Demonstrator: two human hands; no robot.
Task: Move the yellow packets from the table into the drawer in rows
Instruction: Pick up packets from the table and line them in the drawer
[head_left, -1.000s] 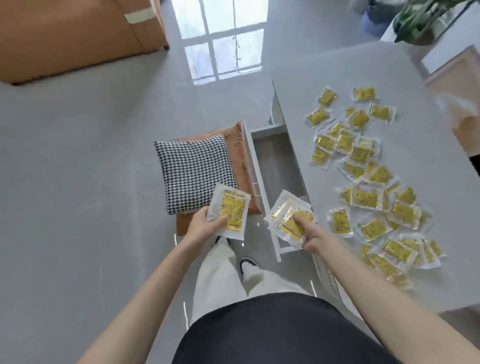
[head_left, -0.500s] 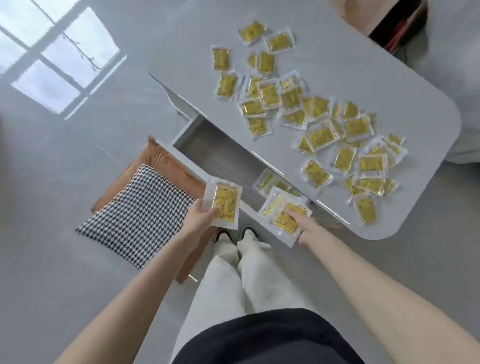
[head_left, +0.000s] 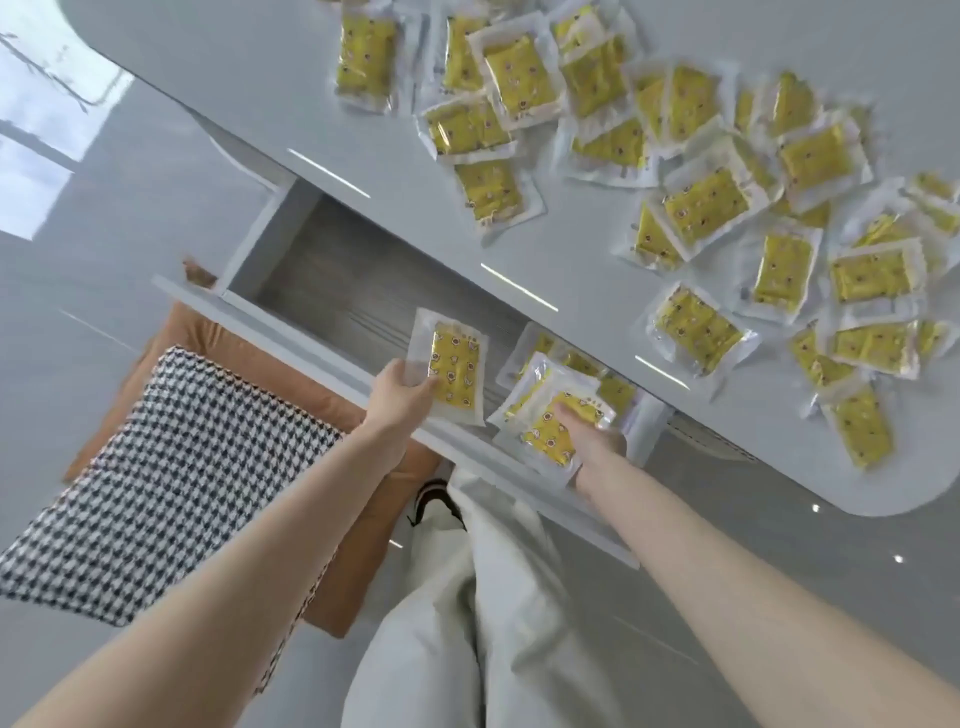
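A glossy grey floor (head_left: 130, 218) mirrors a bright window (head_left: 31, 171) beside the pale table (head_left: 260, 78); a houndstooth cushion (head_left: 171, 467) lies on a brown seat (head_left: 249, 348).

Packets (head_left: 706, 208): clear plastic wrap, glossy & crinkly, sealed edges; yellow printed insert inside, material can't tell. Table (head_left: 291, 78) top: smooth, pale grey, semi-gloss, w/ light streaks along its near edge. Drawer (head_left: 332, 275) floor: matt grey, wood-grain look; front panel smooth & white. Floor (head_left: 130, 218): v. glossy grey, mirror-like. Cushion (head_left: 171, 467): woven cloth, black/white houndstooth, matt. Pad (head_left: 363, 571) under it: tan, leather- or suede-like. Trousers (head_left: 467, 623): off-white cloth, matt.
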